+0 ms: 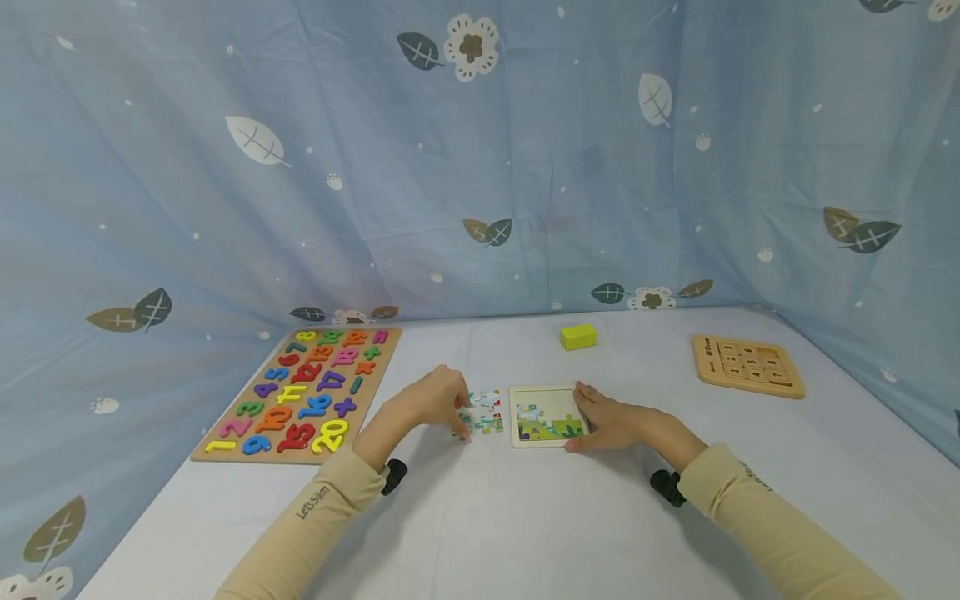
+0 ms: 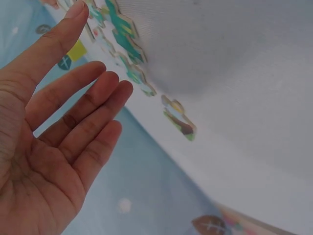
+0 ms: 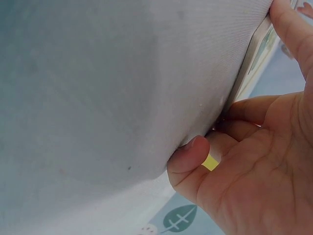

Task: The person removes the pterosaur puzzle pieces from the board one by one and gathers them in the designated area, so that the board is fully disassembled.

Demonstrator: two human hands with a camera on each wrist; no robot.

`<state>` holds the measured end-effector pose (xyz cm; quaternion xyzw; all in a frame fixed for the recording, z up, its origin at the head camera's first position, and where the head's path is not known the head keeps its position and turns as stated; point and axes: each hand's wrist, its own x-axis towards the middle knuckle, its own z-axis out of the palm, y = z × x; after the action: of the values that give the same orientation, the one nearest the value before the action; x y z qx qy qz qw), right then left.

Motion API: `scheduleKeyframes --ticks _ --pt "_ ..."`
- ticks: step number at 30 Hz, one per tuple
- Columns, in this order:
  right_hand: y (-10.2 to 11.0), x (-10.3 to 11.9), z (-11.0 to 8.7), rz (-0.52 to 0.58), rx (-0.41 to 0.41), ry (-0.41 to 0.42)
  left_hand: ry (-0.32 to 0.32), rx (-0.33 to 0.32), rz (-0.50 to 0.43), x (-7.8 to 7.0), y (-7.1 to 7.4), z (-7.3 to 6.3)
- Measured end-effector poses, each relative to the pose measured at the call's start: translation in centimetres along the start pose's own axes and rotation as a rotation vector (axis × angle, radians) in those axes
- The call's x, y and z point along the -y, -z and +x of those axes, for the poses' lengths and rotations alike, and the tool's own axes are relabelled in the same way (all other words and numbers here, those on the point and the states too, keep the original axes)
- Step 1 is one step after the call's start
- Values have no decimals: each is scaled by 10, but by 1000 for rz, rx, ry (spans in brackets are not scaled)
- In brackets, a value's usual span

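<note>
mid-frame, your left hand (image 1: 435,397), fingers relaxed, is beside puzzle pieces (image 1: 492,422); your right hand (image 1: 617,422) grips the puzzle tray (image 1: 514,417).

A number board (image 1: 358,417), a yellow block (image 1: 578,337) and a wooden number puzzle (image 1: 752,364) lie before a blue curtain (image 1: 570,192).

puzzle pcs (image 1: 492,423) partly hidden by L hand (image 1: 433,397), frame (image 1: 514,417) partly behind R hand (image 1: 618,421), sleeves (image 1: 307,529) cut off at btm
</note>
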<state>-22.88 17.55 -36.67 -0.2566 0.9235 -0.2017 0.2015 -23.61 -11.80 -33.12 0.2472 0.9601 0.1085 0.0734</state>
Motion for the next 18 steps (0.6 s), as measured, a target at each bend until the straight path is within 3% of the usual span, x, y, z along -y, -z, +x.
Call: scheduleKeyframes --ticks 18 --pt "-1 -2 2 -5 0 2 -31 -14 5 -25 -3 25"
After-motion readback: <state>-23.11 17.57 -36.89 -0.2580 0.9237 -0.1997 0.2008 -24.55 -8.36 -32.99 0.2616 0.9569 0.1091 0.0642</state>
